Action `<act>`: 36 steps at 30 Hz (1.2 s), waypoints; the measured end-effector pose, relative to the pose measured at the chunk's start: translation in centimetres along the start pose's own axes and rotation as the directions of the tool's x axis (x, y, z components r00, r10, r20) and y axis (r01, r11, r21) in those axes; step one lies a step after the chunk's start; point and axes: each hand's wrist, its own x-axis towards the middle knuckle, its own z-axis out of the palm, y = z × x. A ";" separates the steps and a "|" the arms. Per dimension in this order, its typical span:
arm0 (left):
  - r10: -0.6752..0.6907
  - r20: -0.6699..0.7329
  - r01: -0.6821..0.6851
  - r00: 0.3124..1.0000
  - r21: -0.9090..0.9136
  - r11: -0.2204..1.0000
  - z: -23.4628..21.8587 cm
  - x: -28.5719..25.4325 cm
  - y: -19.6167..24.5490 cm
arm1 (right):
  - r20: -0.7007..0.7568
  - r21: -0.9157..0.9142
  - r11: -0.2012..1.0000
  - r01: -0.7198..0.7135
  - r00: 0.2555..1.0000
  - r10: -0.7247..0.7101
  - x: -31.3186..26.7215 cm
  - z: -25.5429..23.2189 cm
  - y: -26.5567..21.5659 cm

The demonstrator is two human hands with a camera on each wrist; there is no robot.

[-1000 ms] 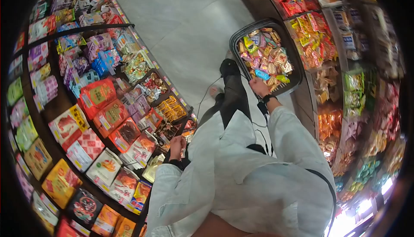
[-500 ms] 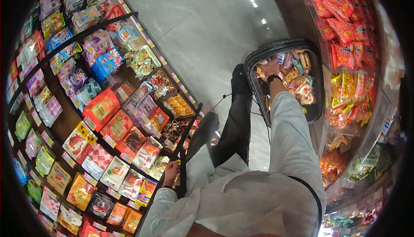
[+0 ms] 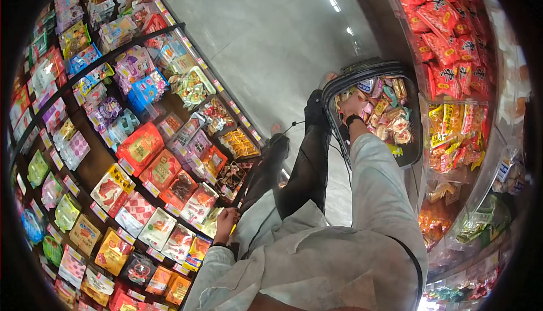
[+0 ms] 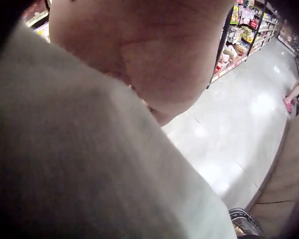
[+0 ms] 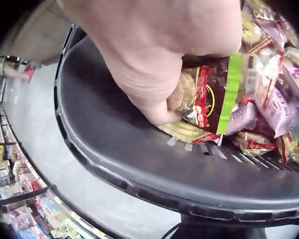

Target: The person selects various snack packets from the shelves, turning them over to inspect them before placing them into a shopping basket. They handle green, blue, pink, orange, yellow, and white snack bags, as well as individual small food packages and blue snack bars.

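My right hand reaches down into the black basket, which holds many small wrapped snacks. In the right wrist view, the hand has its thumb and curled fingers around one end of a clear snack packet with a dark label and a green band. Round biscuits show through the wrapper. More packets lie beside and under it, close to the basket wall. My left hand hangs loosely curled near my knee, beside the left shelf; its fingertips are mostly hidden.
Sloping shelves of bagged snacks line the left side. On the right, bins hold red packets and yellow packets. Grey tiled floor lies between. A thin cable runs past my legs. Another person's foot in a pink shoe shows farther off.
My right hand has moved from the basket's near edge into the snacks and stays there, shifting slightly. The view has turned so the basket sits farther right. My left hand stays beside the shelf.
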 end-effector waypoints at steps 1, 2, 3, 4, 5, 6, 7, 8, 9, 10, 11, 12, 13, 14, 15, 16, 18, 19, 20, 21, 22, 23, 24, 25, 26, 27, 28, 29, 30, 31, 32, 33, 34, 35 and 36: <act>0.007 -0.019 -0.008 1.000 -0.023 1.000 0.5 -0.1 0.9 | 0.031 0.026 1.000 -0.004 1.000 0.003 -0.2 0.1 0.1; 0.013 -0.039 -0.014 0.999 -0.046 0.999 1.0 -0.4 1.8 | 0.017 0.051 0.999 -0.008 1.000 0.008 0.3 0.9 0.6; 0.012 -0.060 -0.016 0.998 -0.066 0.998 1.1 -0.6 2.3 | 0.003 0.076 0.997 -0.012 1.000 0.012 0.5 1.4 0.6; 0.019 -0.047 -0.022 0.999 -0.068 0.997 0.8 -0.3 1.9 | 0.009 0.090 0.996 -0.016 1.000 0.016 1.0 1.8 0.6; 0.025 -0.036 -0.027 0.999 -0.068 0.997 0.3 0.2 1.1 | 0.040 0.142 0.989 -0.035 0.999 0.030 1.6 2.4 0.7; 0.031 -0.026 -0.033 0.999 -0.068 0.997 0.0 0.5 0.8 | 0.071 0.192 0.980 -0.057 0.996 0.044 1.8 2.5 0.4; 0.029 -0.034 -0.031 0.999 -0.058 0.998 -0.2 0.5 0.8 | 0.103 0.221 0.971 -0.094 0.992 0.072 1.5 1.6 -0.2; 0.023 -0.043 -0.025 0.999 -0.049 0.999 -0.2 0.2 0.6 | 0.137 0.246 0.960 -0.133 0.985 0.101 1.1 0.6 -0.7; 0.018 -0.052 -0.020 0.999 -0.039 0.999 -0.3 -0.2 0.5 | 0.115 0.208 0.971 -0.116 0.989 0.093 2.4 1.8 0.1; 0.020 -0.039 -0.020 0.999 -0.003 1.000 -1.5 0.6 -1.0 | 0.094 0.169 0.981 -0.099 0.992 0.084 3.4 2.5 0.6; -0.002 -0.065 0.001 0.998 -0.019 1.000 -1.5 0.8 -1.0 | 0.070 0.199 0.979 -0.036 0.997 0.023 5.3 4.0 1.9; -0.025 -0.092 0.022 0.995 -0.035 0.999 -1.4 0.7 -1.0 | 0.044 0.228 0.973 0.026 0.998 -0.037 6.9 5.2 3.2; -0.054 -0.117 0.048 0.992 -0.051 0.998 -1.5 0.5 -1.0 | 0.019 0.252 0.964 0.085 0.996 -0.092 5.8 4.4 2.8; -0.032 -0.101 0.028 0.994 -0.040 0.999 -1.5 0.5 -0.9 | 0.217 0.289 0.957 -0.035 0.976 -0.029 5.1 2.4 3.0; -0.015 -0.087 0.014 0.996 -0.017 1.000 -0.9 0.0 0.3 | 0.210 0.258 0.966 -0.015 0.977 -0.041 5.0 2.7 3.4; 0.003 -0.070 -0.003 0.998 0.002 1.000 -0.3 -0.7 1.5 | 0.200 0.224 0.975 0.010 0.978 -0.056 5.1 2.9 3.6; 0.014 -0.062 -0.013 0.998 0.012 1.000 0.5 -1.2 2.8 | 0.220 0.171 0.984 0.041 0.972 -0.078 5.1 2.9 3.4; 0.025 -0.059 -0.024 0.998 0.012 1.000 0.6 -1.1 2.8 | 0.219 0.175 0.984 0.036 0.973 -0.075 5.1 3.3 3.0; 0.034 -0.057 -0.034 0.998 0.012 0.999 0.7 -1.0 2.8 | 0.219 0.179 0.983 0.030 0.973 -0.070 5.1 3.8 2.7; 0.041 -0.053 -0.041 0.998 0.013 0.999 0.8 -1.1 2.7 | 0.220 0.181 0.983 0.023 0.973 -0.063 4.9 4.3 2.6; 0.049 -0.045 -0.048 0.998 0.022 0.999 0.9 -1.2 2.8 | 0.199 0.209 0.978 0.020 0.978 -0.063 4.7 4.8 2.5; 0.055 -0.035 -0.054 0.998 0.032 0.998 1.0 -1.3 2.9 | 0.179 0.236 0.972 0.017 0.982 -0.061 4.5 5.4 2.5; 0.063 -0.026 -0.062 0.998 0.040 0.997 1.2 -1.5 3.0 | 0.157 0.264 0.964 0.016 0.986 -0.059 4.3 5.9 2.4; 0.064 -0.021 -0.063 0.998 0.041 0.997 1.1 -1.5 3.0 | 0.135 0.293 0.956 0.019 0.989 -0.060 4.4 6.7 2.4; 0.069 -0.018 -0.068 0.997 0.041 0.997 1.0 -1.4 2.9 | 0.063 0.360 0.931 0.054 0.995 -0.082 4.3 7.6 2.6; 0.075 -0.015 -0.074 0.997 0.044 0.996 0.8 -1.4 2.9 | 0.101 0.442 0.896 0.041 0.990 -0.095 4.6 7.9 3.0; 0.082 -0.016 -0.082 0.996 0.048 0.996 0.7 -1.5 3.1 | 0.138 0.520 0.854 0.025 0.984 -0.112 4.2 7.4 2.8; 0.089 -0.018 -0.088 0.996 0.054 0.995 0.6 -1.6 3.3 | 0.173 0.594 0.804 0.004 0.976 -0.133 3.5 6.6 2.5; 0.096 -0.018 -0.095 0.995 0.061 0.994 0.5 -1.6 3.6 | 0.221 0.634 0.773 -0.018 0.962 -0.159 2.9 5.6 2.5; 0.107 -0.021 -0.105 0.994 0.068 0.992 0.5 -1.6 4.0 | 0.203 0.627 0.779 -0.010 0.967 -0.151 2.8 5.4 2.3; 0.118 -0.022 -0.116 0.993 0.078 0.990 0.5 -1.6 4.3 | 0.186 0.619 0.785 -0.004 0.972 -0.141 2.7 5.3 2.0; 0.127 -0.024 -0.124 0.992 0.089 0.988 0.4 -1.7 4.7 | 0.169 0.612 0.791 -0.001 0.977 -0.129 2.6 5.2 1.8; 0.111 -0.042 -0.107 0.993 0.085 0.991 0.5 -1.7 5.1 | 0.160 0.634 0.774 0.004 0.978 -0.135 2.6 5.0 1.6; 0.125 -0.030 -0.121 0.992 0.100 0.988 0.1 -1.4 5.2 | 0.152 0.655 0.755 0.006 0.978 -0.140 2.4 4.9 1.4; 0.135 -0.017 -0.133 0.991 0.116 0.984 -0.2 -1.2 5.2 | 0.146 0.675 0.738 0.007 0.979 -0.142 2.1 4.9 1.4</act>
